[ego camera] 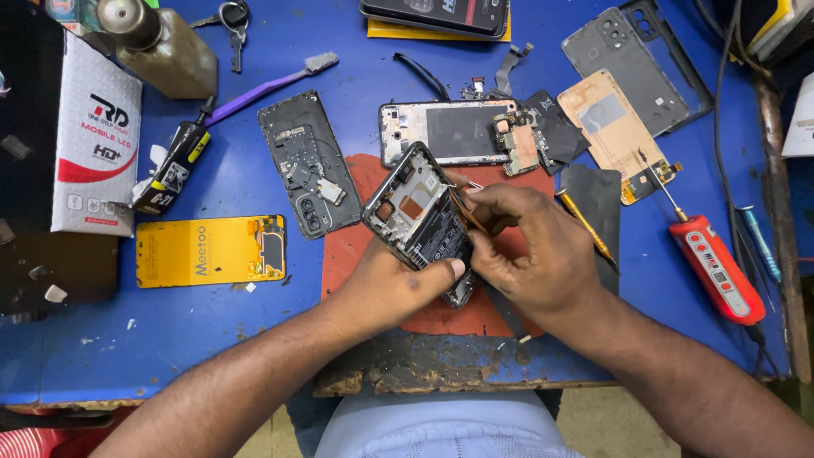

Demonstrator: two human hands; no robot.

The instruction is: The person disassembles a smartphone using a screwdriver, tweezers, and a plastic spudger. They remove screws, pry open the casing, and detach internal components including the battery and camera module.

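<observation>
- Phone frame (413, 216), opened and stripped of its back cover, is held tilted above the red mat (356, 246) at the middle of the blue table (212, 331).
- Far left, a white and red box (95, 136) is seen, with a glue tube (174, 165) and a purple toothbrush (271, 83) just beside it, and a yellow panel (208, 250) lying flat below them.
- A removed black back cover (309, 165) lies near the frame on its left side.
- The frame is gripped from below by the left hand (390, 284), fingers curled closed around its lower edge and the thumb pressed on its face.
- The right hand (530, 254) is pinched closed on a thin brown strip, judged to be a flex cable (465, 210), at the frame's right edge; whether it is touching a connector cannot be told.
- A second opened phone (449, 131) with a loose circuit board (519, 144) lies beyond the hands.
- A yellow screwdriver (585, 225) lies near the right wrist, a red tool (716, 267) well apart at the right.
- Judged from the scattered parts, disassembly is well advanced; the work on the strip looks unfinished, and nothing is closed up yet.
</observation>
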